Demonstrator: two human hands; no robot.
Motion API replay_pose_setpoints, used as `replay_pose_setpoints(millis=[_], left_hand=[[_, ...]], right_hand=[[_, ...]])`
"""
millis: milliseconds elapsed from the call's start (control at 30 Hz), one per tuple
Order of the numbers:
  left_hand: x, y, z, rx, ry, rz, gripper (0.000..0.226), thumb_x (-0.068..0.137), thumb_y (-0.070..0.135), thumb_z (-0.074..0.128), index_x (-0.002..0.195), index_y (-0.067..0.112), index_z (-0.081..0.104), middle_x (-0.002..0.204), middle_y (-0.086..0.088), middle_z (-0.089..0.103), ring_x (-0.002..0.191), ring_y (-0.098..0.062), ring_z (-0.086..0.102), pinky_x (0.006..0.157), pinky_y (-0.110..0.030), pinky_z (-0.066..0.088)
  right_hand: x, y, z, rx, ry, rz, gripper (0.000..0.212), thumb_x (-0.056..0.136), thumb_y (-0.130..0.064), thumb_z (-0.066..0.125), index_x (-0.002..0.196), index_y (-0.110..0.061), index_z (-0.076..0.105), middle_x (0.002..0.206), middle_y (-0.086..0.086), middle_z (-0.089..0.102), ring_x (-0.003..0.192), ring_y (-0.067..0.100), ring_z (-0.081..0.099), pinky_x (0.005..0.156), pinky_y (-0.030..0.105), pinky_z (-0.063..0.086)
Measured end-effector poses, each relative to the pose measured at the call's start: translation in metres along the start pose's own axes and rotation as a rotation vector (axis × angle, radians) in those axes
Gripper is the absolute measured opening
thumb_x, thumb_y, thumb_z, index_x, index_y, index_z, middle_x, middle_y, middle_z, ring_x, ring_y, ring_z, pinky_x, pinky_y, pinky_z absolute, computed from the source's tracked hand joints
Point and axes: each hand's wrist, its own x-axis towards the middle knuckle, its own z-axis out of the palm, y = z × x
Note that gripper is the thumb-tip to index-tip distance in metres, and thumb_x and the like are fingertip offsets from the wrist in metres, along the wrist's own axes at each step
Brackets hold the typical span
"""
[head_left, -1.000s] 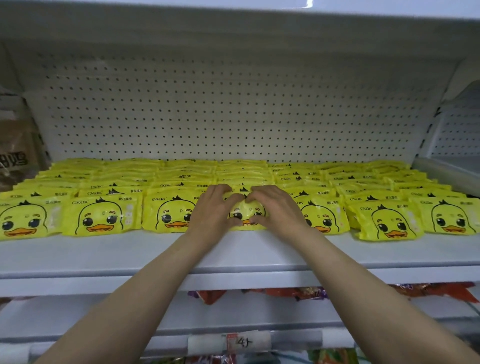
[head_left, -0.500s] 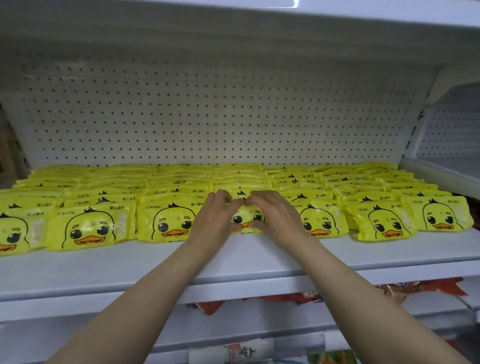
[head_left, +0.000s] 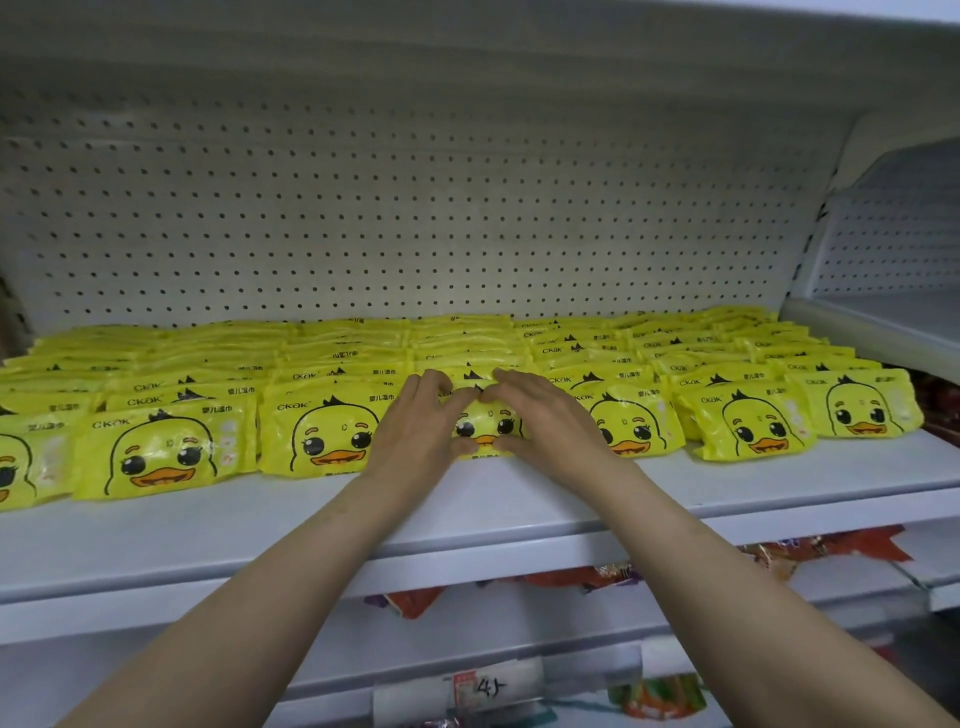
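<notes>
A yellow duck-face packet lies in the front row of the white shelf, near the middle. My left hand holds its left end, fingers over the top edge and thumb under the front edge. My right hand grips its right end the same way. My fingertips nearly meet above the packet. Most of the packet is hidden under my hands; only the duck's eyes and beak show.
Rows of the same yellow packets fill the shelf to the pegboard back wall. Bare shelf runs along the front edge. A lower shelf holds orange packets and a price label. Another shelf unit stands at right.
My view has shifted a little leftward and closer. Both hands stay on the same front packet, with the fingers slightly more spread over its top.
</notes>
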Motion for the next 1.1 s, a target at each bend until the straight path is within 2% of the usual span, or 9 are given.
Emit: replay_pose_setpoints(millis=[133, 233, 367, 533, 800, 1100], left_hand=[[0.010, 0.015, -0.004, 0.003, 0.078, 0.022, 0.064, 0.069, 0.046, 0.081, 0.124, 0.018, 0.063, 0.115, -0.011, 0.057, 0.101, -0.032, 0.054, 0.075, -0.040, 0.051], [0.021, 0.041, -0.001, -0.041, 0.085, 0.051, 0.064, 0.070, 0.048, 0.079, 0.124, 0.017, 0.062, 0.119, -0.013, 0.057, 0.103, -0.034, 0.054, 0.079, -0.043, 0.051], [0.033, 0.086, 0.013, -0.131, -0.060, 0.105, 0.067, 0.073, 0.049, 0.077, 0.132, 0.023, 0.057, 0.130, -0.011, 0.052, 0.118, -0.032, 0.048, 0.094, -0.044, 0.046], [0.047, 0.118, 0.035, -0.056, -0.156, 0.093, 0.073, 0.073, 0.051, 0.075, 0.139, 0.031, 0.049, 0.136, -0.006, 0.048, 0.125, -0.028, 0.041, 0.102, -0.038, 0.036], [0.053, 0.124, 0.047, 0.067, -0.104, 0.042, 0.077, 0.062, 0.047, 0.083, 0.132, 0.029, 0.057, 0.128, -0.007, 0.055, 0.116, -0.030, 0.049, 0.091, -0.040, 0.045], [0.073, 0.131, 0.059, 0.273, -0.030, -0.002, 0.079, 0.051, 0.047, 0.088, 0.122, 0.025, 0.061, 0.120, -0.009, 0.061, 0.106, -0.031, 0.056, 0.080, -0.041, 0.050]], right_hand=[[-0.006, 0.008, -0.027, 0.049, 0.035, 0.024, 0.052, 0.081, -0.036, 0.077, 0.129, -0.026, 0.061, 0.151, 0.001, 0.044, 0.141, 0.020, 0.036, 0.112, 0.031, 0.029], [-0.018, 0.031, -0.058, 0.029, 0.057, 0.117, 0.049, 0.083, -0.038, 0.075, 0.129, -0.027, 0.062, 0.150, 0.000, 0.046, 0.140, 0.020, 0.036, 0.110, 0.031, 0.029], [-0.041, 0.072, -0.087, -0.020, 0.005, 0.212, 0.050, 0.081, -0.039, 0.076, 0.128, -0.030, 0.062, 0.149, -0.002, 0.047, 0.140, 0.018, 0.035, 0.108, 0.029, 0.030], [-0.058, 0.107, -0.099, -0.041, -0.162, 0.148, 0.060, 0.074, -0.044, 0.081, 0.130, -0.032, 0.060, 0.146, -0.001, 0.050, 0.139, 0.018, 0.038, 0.110, 0.032, 0.031], [-0.056, 0.125, -0.084, -0.084, -0.151, -0.006, 0.062, 0.074, -0.040, 0.081, 0.131, -0.028, 0.060, 0.152, -0.001, 0.044, 0.140, 0.021, 0.037, 0.113, 0.032, 0.026], [-0.028, 0.141, -0.069, -0.154, -0.071, -0.068, 0.060, 0.064, -0.037, 0.086, 0.118, -0.023, 0.063, 0.143, 0.007, 0.053, 0.135, 0.029, 0.045, 0.107, 0.040, 0.039]])
